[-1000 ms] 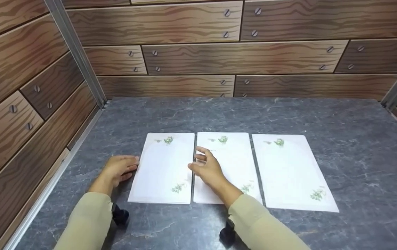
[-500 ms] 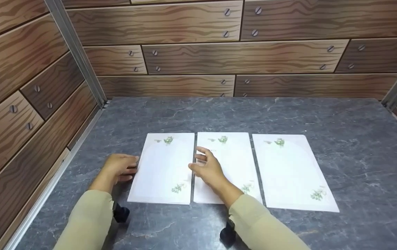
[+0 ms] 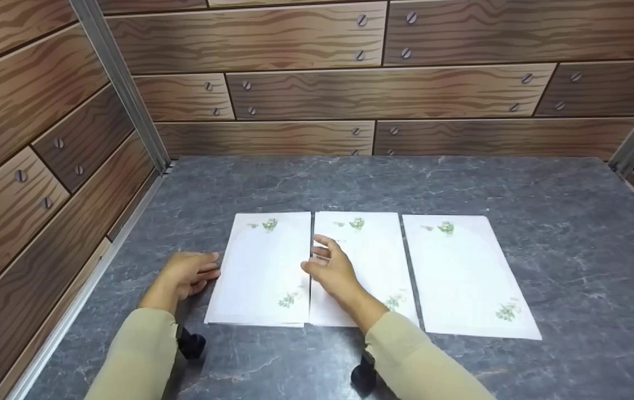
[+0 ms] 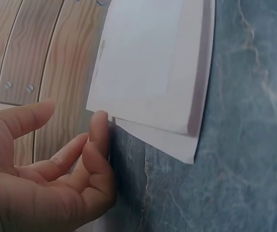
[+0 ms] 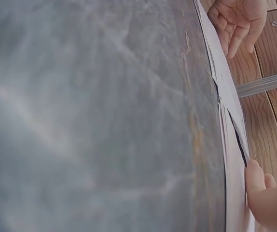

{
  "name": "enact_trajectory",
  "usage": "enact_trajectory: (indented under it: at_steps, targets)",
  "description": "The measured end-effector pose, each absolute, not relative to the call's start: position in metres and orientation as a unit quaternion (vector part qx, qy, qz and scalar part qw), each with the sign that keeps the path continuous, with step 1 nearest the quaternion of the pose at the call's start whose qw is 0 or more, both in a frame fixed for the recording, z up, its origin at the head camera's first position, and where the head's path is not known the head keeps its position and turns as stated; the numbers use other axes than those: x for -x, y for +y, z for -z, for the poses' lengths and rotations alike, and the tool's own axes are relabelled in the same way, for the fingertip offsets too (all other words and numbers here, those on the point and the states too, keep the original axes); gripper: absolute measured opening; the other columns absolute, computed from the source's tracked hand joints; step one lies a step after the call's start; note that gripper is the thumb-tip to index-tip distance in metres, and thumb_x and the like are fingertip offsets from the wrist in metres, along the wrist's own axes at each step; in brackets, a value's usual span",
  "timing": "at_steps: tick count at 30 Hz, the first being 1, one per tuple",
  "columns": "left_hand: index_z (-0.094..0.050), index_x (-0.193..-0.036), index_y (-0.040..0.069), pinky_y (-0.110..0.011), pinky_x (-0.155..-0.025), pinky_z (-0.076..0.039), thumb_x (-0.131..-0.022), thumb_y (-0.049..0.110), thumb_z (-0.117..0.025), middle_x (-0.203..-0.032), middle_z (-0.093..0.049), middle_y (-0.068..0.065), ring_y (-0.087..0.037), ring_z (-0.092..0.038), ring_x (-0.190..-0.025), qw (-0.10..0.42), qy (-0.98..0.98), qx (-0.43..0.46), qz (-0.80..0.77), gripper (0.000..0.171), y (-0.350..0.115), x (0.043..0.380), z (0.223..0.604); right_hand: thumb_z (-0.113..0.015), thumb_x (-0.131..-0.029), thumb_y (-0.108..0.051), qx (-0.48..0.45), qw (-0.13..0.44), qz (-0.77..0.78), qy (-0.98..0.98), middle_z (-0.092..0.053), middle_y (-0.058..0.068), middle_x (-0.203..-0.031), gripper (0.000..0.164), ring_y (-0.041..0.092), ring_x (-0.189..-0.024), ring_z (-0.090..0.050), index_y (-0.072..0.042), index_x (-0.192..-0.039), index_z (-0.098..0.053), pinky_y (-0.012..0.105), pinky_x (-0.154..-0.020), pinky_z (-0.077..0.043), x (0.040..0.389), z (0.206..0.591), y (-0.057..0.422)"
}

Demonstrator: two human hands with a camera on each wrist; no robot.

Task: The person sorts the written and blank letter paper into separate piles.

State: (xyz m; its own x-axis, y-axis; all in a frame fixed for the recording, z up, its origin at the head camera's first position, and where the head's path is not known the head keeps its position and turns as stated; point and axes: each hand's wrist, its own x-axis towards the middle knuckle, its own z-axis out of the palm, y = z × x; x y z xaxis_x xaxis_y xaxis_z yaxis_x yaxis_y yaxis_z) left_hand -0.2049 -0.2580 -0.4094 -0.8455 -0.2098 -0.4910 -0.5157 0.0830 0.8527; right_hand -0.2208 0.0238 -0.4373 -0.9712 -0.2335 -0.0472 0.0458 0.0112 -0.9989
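Three white paper piles with green leafy prints lie side by side: the left paper pile (image 3: 261, 266), the middle paper pile (image 3: 372, 261) and the right paper pile (image 3: 461, 272). The left pile's upper part sits askew over a lower sheet (image 4: 182, 149). My left hand (image 3: 186, 272) is at that pile's left edge, one fingertip touching it in the left wrist view, thumb held apart. My right hand (image 3: 336, 272) is over the middle pile, its thumb and fingers spread in a curve near the left pile's right edge. Some right fingers are hidden in the right wrist view.
The piles lie on a dark grey marbled table (image 3: 406, 183). Wood-patterned walls (image 3: 306, 94) stand behind and at the sides, with metal posts (image 3: 122, 83) at the corners. A black wrist camera (image 3: 363, 378) hangs under the right sleeve.
The left pile's upper part has slid slightly right, baring a lower sheet at its bottom edge. My left hand has shifted slightly. My right hand stays nearly still.
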Motion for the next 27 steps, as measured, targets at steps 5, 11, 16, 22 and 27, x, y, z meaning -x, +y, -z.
enact_trajectory:
  at_steps: [5, 11, 16, 22, 27]
  targets:
    - [-0.042, -0.137, -0.009, -0.02, -0.059, -0.048, -0.094, 0.016, -0.061, -0.082, -0.066, -0.001, -0.006, -0.062, -0.068, 0.121, 0.722, 0.245, -0.635, 0.054, -0.259, 0.205, 0.412, -0.064, -0.083, 0.0, 0.069, 0.088, 0.7, 0.705, -0.043, 0.028, -0.131, 0.065, 0.039, -0.119, -0.048, 0.003, -0.142, -0.036, 0.037, -0.09, -0.05, 0.221, 0.438, 0.023]
    - [-0.052, -0.13, -0.006, -0.021, -0.061, -0.046, -0.092, 0.012, -0.063, -0.077, -0.065, 0.002, -0.006, -0.059, -0.07, 0.116, 0.736, 0.229, -0.627, 0.044, -0.259, 0.205, 0.415, -0.064, -0.084, 0.001, 0.072, 0.078, 0.69, 0.716, -0.046, 0.023, -0.127, 0.062, 0.034, -0.114, -0.051, 0.0, -0.141, -0.04, 0.033, -0.088, -0.051, 0.22, 0.438, 0.021]
    - [-0.055, -0.13, -0.003, -0.024, -0.066, -0.046, -0.088, 0.009, -0.067, -0.087, -0.066, -0.001, -0.011, -0.057, -0.079, 0.11, 0.756, 0.22, -0.607, 0.045, -0.258, 0.205, 0.414, -0.062, -0.084, 0.007, 0.065, 0.08, 0.698, 0.709, -0.044, 0.021, -0.125, 0.062, 0.031, -0.11, -0.051, -0.001, -0.141, -0.04, 0.03, -0.085, -0.052, 0.22, 0.439, 0.017]
    - [-0.056, -0.131, 0.001, -0.027, -0.067, -0.047, -0.088, 0.007, -0.066, -0.098, -0.067, -0.004, -0.013, -0.059, -0.082, 0.102, 0.763, 0.222, -0.599, 0.044, -0.257, 0.205, 0.414, -0.059, -0.082, 0.013, 0.025, 0.071, 0.713, 0.697, -0.044, 0.021, -0.122, 0.061, 0.029, -0.106, -0.052, -0.001, -0.138, -0.044, 0.029, -0.078, -0.053, 0.221, 0.439, 0.012]
    - [-0.054, -0.132, 0.001, -0.025, -0.06, -0.049, -0.089, 0.005, -0.065, -0.096, -0.067, -0.003, -0.011, -0.061, -0.075, 0.086, 0.739, 0.223, -0.63, 0.044, -0.258, 0.205, 0.414, -0.059, -0.083, 0.014, 0.002, 0.083, 0.733, 0.675, -0.042, 0.022, -0.127, 0.062, 0.03, -0.112, -0.051, 0.0, -0.141, -0.042, 0.029, -0.08, -0.054, 0.223, 0.436, 0.013]
